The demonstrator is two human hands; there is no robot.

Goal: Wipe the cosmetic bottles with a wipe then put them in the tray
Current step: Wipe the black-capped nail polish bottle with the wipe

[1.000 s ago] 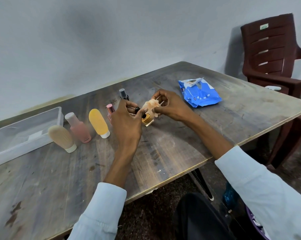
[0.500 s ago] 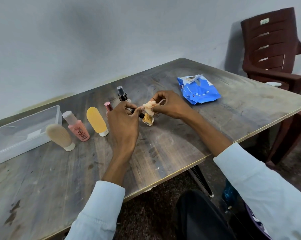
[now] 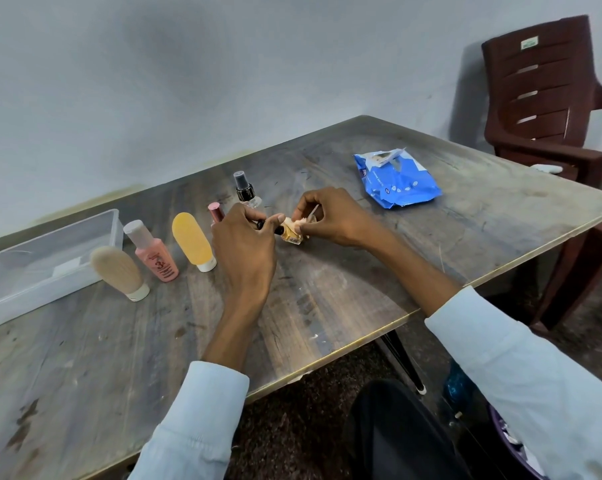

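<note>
My left hand [image 3: 244, 247] grips the black cap of a small amber glass bottle [image 3: 290, 234] held just above the table. My right hand [image 3: 330, 216] pinches a crumpled white wipe [image 3: 298, 224] against the bottle's upper side. To the left stand a yellow tube [image 3: 191, 241], a pink bottle [image 3: 156, 254] and a beige tube [image 3: 119, 271]. A pink-capped stick [image 3: 216, 212] and a clear spray bottle with a black top [image 3: 245, 190] stand behind my left hand. The clear plastic tray [image 3: 1, 299] lies at the far left with no bottles in it.
A blue wipes pack [image 3: 396, 183], flap open, lies right of my hands on the worn wooden table [image 3: 327, 306]. A brown plastic chair [image 3: 549, 109] stands beyond the table's right corner. The wall runs close behind the table.
Both hands have stayed together on the small bottle. The wipe has shifted slightly over the bottle between my right fingers. The camera view has moved a little.
</note>
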